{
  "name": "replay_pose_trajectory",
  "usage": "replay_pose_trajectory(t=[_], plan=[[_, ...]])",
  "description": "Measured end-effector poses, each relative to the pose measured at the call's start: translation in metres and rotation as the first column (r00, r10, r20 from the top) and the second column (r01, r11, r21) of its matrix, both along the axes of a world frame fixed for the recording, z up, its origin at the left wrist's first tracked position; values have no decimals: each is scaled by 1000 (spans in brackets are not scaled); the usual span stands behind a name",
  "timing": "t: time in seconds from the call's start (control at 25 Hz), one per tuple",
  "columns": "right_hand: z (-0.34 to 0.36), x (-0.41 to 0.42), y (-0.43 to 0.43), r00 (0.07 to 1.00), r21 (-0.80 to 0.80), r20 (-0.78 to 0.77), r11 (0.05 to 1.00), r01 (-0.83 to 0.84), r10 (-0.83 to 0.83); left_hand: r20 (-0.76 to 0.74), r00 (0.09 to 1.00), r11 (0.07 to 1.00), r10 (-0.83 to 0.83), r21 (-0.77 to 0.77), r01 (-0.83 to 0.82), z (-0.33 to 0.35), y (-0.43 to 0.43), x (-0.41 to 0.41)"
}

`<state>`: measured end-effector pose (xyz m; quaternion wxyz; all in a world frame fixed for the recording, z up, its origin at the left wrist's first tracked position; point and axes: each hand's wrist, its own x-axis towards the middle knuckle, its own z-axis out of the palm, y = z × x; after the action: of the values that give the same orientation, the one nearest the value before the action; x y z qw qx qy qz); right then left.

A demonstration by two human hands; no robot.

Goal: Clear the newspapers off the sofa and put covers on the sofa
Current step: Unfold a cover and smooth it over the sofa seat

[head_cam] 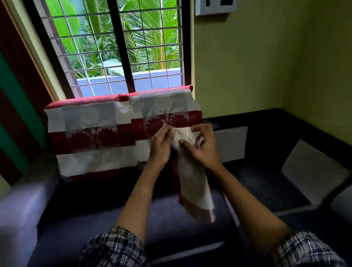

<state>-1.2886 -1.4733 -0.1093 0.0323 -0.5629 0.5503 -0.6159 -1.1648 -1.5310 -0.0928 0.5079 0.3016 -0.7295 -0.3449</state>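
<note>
The cover [192,179] I am working with is a folded strip of white and red cloth. It is held up in front of the backrest of the sofa [89,213] and hangs down over the dark seat, though I cannot tell whether its lower end touches the seat. Both grips are closed on its top end. The left grip [161,144] pinches the upper corner, and the right grip [202,147] holds the fold just beside it.

Two draped covers [93,136] already lie over the backrest, directly behind my hands. My worry is the unfolding. The hold looks like a fingertip pinch on thin cloth, so pulling the layers apart could let a corner slip and drop the piece onto the seat. My hands also sit very near the right draped cover [165,111], so a snagged finger could drag it askew. Spreading it unevenly would leave it crooked.
</note>
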Motion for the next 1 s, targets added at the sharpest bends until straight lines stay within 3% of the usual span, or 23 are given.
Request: replay_pose_trajectory(t=[0.12, 0.2, 0.4, 0.56, 0.64, 0.76, 0.88, 1.0], plan=[[11, -26, -37, 916, 160, -76, 911, -379, 394, 178, 972, 988, -154, 5, 155, -3, -31, -11], [12, -30, -58, 828, 286, -99, 812, -508, 552, 235, 965, 990, -121, -40, 134, -7, -52, -15], [-8, -44, -93, 914, 423, -108, 850, -314, 392, 211, 944, 945, 255, -260, -197, -4, -98, -21], [-20, -74, -105, 942, 723, -213, 690, -27, 260, 52, 919, 908, 392, -181, -377, 6, -124, -17], [-19, -89, -112, 943, 798, -203, 603, 4, 262, 53, 891, 887, 452, -129, -443, 6, -141, -11], [-10, -97, -123, 958, 791, 34, 579, -200, 285, 197, 840, 863, 505, -94, -496, -2, -159, -13], [5, -85, -133, 931, 616, 347, 721, -318, 114, 172, 917, 926, 360, -188, -329, -10, -152, -21], [23, -72, -146, 686, 445, 728, 759, -475, 2, 266, 964, 999, -8, -35, 18, -16, -128, -38]])
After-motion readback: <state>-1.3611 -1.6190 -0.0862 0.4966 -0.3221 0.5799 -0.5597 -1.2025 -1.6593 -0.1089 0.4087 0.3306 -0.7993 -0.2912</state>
